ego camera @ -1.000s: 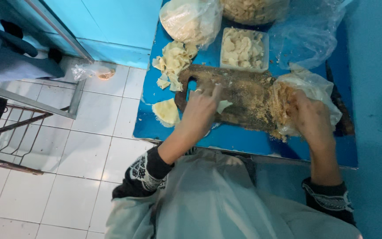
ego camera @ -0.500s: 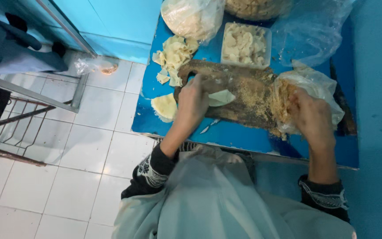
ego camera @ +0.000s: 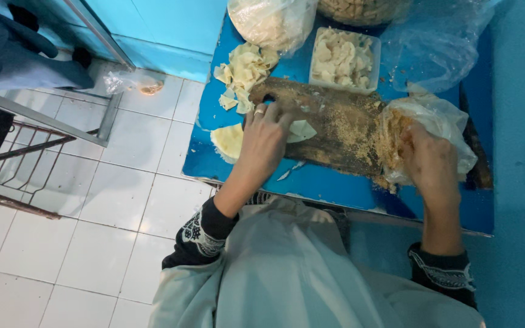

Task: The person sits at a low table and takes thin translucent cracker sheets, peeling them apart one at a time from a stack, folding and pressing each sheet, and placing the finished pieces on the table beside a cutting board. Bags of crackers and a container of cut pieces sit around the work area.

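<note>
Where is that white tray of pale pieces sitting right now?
The white tray sits at the far edge of the blue table, just beyond the wooden board, between two plastic bags near the top of the head view.

sleeves: black, white-patterned cuffs | apron: pale grey | ring [ego camera: 259,112]: left finger

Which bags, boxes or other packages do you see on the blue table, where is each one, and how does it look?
Clear plastic bag of brown crumbs: right end of the wooden board, right hand at it.
Rectangular translucent plastic tub: behind the board, full of pale pieces.
Clear knotted plastic bag: far left corner, pale contents.
Empty crumpled clear plastic bag: far right.
Small clear plastic bag: on the floor tiles, left.
No labels, signs or screens.
</note>
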